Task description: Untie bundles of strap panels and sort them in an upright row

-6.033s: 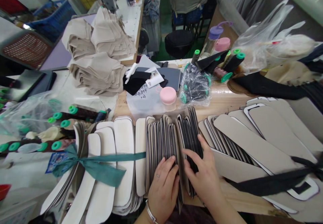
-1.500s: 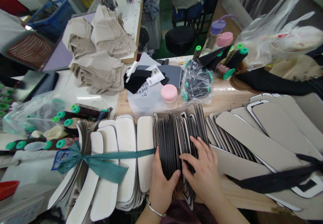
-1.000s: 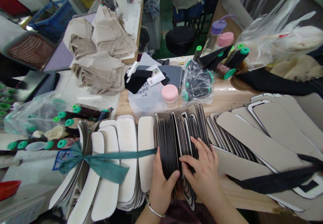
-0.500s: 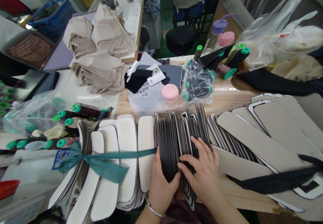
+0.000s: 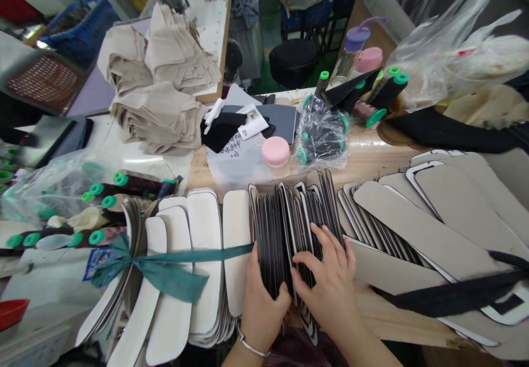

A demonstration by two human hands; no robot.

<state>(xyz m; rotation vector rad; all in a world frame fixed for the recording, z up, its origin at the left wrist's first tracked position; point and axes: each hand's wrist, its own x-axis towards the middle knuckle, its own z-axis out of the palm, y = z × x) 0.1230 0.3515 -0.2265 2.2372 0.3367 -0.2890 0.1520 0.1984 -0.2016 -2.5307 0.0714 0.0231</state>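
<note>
The flat black pieces [image 5: 275, 240] are stood on edge in a row on the wooden table [image 5: 367, 157]. They are gripped at the side by the left hand [image 5: 264, 306], and the bent fingers of the right hand [image 5: 326, 284] are pressed in among them. White pieces [image 5: 204, 229] tied with a green ribbon [image 5: 173, 276] are kept just beside them.

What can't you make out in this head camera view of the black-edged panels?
Head view:
- Lower part of the black-edged panels: hidden by the left hand and right hand.
- Handwriting on the clear bag: too small to read.
- Printed card: too small to read.
- Forearms: cut off by the bottom edge.
</note>
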